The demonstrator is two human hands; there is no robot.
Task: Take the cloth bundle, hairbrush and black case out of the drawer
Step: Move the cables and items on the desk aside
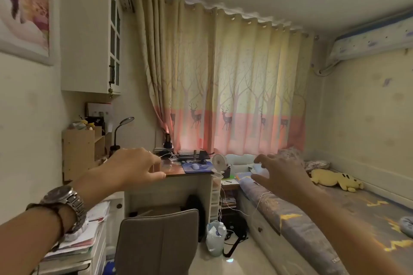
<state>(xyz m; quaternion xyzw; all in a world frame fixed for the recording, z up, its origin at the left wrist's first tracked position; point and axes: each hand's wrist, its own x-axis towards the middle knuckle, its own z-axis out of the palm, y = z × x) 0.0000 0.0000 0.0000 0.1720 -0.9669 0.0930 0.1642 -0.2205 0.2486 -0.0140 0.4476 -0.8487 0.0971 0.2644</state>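
Both my arms are stretched out in front of me at chest height, and neither holds anything. My left hand, with a metal watch on the wrist, hangs palm down with its fingers loosely curled, in front of the desk. My right hand is spread with its fingers apart, in front of the bed. A drawer with a round knob sits shut in the bed base, and another knob shows below the desk's left side. The cloth bundle, hairbrush and black case are not in view.
A grey chair stands before the desk. Papers are stacked on a white unit at lower left. A plastic bag with a bottle and a black bag with cables lie on the floor. A yellow plush toy lies on the bed.
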